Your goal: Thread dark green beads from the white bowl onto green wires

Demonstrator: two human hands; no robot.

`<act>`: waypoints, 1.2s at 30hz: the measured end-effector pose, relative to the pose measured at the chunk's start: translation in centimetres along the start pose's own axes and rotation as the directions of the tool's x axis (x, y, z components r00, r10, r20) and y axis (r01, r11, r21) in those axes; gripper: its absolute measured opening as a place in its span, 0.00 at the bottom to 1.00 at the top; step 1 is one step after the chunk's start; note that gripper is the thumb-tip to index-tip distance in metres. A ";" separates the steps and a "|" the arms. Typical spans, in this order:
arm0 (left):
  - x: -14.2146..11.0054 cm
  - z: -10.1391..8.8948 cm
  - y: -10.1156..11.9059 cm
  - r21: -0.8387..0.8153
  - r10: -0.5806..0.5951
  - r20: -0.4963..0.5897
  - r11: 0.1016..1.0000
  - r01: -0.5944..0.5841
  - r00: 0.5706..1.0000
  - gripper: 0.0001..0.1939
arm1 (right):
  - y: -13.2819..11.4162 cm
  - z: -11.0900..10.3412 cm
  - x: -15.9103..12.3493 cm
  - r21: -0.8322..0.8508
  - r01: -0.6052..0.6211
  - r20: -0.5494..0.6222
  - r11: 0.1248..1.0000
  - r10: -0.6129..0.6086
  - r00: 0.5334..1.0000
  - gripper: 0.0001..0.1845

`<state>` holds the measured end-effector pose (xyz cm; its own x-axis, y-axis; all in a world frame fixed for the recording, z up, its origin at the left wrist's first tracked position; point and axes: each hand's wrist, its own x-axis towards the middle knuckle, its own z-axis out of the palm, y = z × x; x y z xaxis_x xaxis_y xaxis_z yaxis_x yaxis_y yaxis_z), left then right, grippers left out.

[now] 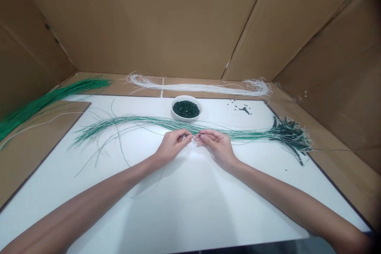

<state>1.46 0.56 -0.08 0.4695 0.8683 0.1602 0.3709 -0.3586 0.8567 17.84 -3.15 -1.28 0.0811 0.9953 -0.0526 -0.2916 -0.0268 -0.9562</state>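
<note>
My left hand (pixel 174 145) and my right hand (pixel 216 147) meet above the middle of a white board (pixel 190 214). Their fingertips pinch a thin pale cord (pixel 194 138) from both sides, and a small dark bead (pixel 203 136) may sit at the right fingertips. Just behind my hands, a long bundle of green-and-white strands (pixel 154 122) lies across the board. Its right end is a dark, tangled beaded mass (pixel 288 135). A white bowl (pixel 186 109) of dark green beads (pixel 186 108) stands beyond the bundle.
Several loose dark beads (pixel 241 108) lie at the board's back right. A hank of white cords (pixel 196 87) lies along the back, and a green bundle (pixel 44 103) lies at the far left on brown cardboard (pixel 35 154). Cardboard walls (pixel 143 20) surround the board.
</note>
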 end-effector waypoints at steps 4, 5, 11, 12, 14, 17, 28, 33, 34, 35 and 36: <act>0.0 0.1 0.0 0.013 0.019 -0.023 1.000 -0.019 1.000 0.14 | -0.1 0.1 -0.1 -0.025 0.002 -0.006 1.000 -0.002 1.000 0.11; 0.0 0.1 -0.1 0.015 0.021 -0.022 1.000 -0.021 1.000 0.14 | -0.1 0.1 -0.1 -0.030 0.005 -0.006 1.000 -0.005 1.000 0.11; 0.0 0.1 -0.1 0.049 0.037 -0.016 0.998 -0.036 0.999 0.14 | -0.2 0.3 -0.2 -0.039 0.021 -0.006 0.999 -0.021 1.000 0.10; 0.0 0.1 -0.1 0.054 0.037 -0.014 0.998 -0.037 0.999 0.14 | -0.2 0.3 -0.2 -0.041 0.023 -0.007 0.999 -0.023 1.000 0.10; -0.1 0.2 -0.1 0.060 0.040 -0.019 0.997 -0.039 0.999 0.14 | -0.2 0.3 -0.2 -0.052 0.026 -0.009 0.998 -0.026 1.000 0.10; -0.1 0.3 -0.1 0.051 0.049 -0.041 0.998 -0.047 0.998 0.14 | -0.2 0.4 -0.2 -0.079 0.031 -0.017 0.996 -0.033 0.999 0.11; -0.3 0.3 0.3 0.017 0.024 -0.051 1.000 -0.023 0.998 0.13 | -0.4 0.6 -0.4 -0.156 0.047 -0.011 0.987 -0.050 0.999 0.09; -0.3 0.3 0.3 -0.001 0.020 -0.051 1.000 -0.020 0.999 0.12 | -0.4 0.6 -0.4 -0.157 0.042 -0.037 0.987 -0.049 0.998 0.09; -0.2 0.3 0.3 0.009 0.022 -0.049 1.000 -0.022 0.999 0.12 | -0.4 0.6 -0.4 -0.159 0.043 -0.041 0.986 -0.050 0.998 0.09; -0.2 0.3 0.3 0.020 0.026 -0.045 0.999 -0.025 0.999 0.12 | -0.4 0.6 -0.4 -0.159 0.045 -0.041 0.986 -0.052 0.998 0.08; -0.2 0.2 0.3 0.031 0.031 -0.040 0.999 -0.030 0.999 0.12 | -0.4 0.6 -0.4 -0.158 0.047 -0.039 0.986 -0.054 0.998 0.08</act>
<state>1.64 0.18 -0.01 0.4482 0.8697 0.2068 0.3813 -0.3952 0.8357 17.33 -3.46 -0.69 0.1338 0.9909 -0.0121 -0.1333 0.0059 -0.9911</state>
